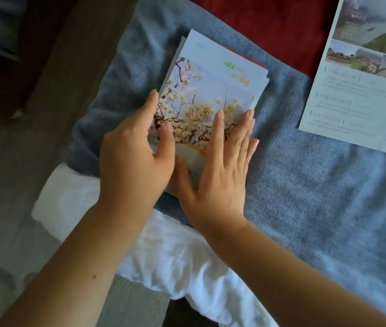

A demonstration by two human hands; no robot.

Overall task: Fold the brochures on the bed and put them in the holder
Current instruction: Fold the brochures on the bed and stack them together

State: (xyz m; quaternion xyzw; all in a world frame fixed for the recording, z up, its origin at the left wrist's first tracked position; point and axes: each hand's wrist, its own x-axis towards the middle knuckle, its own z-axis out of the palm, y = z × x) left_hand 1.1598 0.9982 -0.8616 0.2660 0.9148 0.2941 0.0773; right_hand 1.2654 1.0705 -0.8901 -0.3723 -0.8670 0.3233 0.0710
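Note:
A folded brochure [207,90] with white blossoms on a pale sky cover lies on the blue-grey blanket [305,197], on top of other folded sheets whose edges show behind it. My left hand [135,152] rests on the brochure's left edge with fingers loosely bent. Flat on the brochure's lower right part lies my right hand [220,168], fingers straight and pressing down. An unfolded brochure [361,90] with photos and text lies at the upper right. No holder is in view.
A dark red cloth [269,24] covers the bed beyond the blanket. White bedding [163,253] hangs over the near edge. Grey floor [10,185] lies to the left, with a dark piece of furniture at the upper left.

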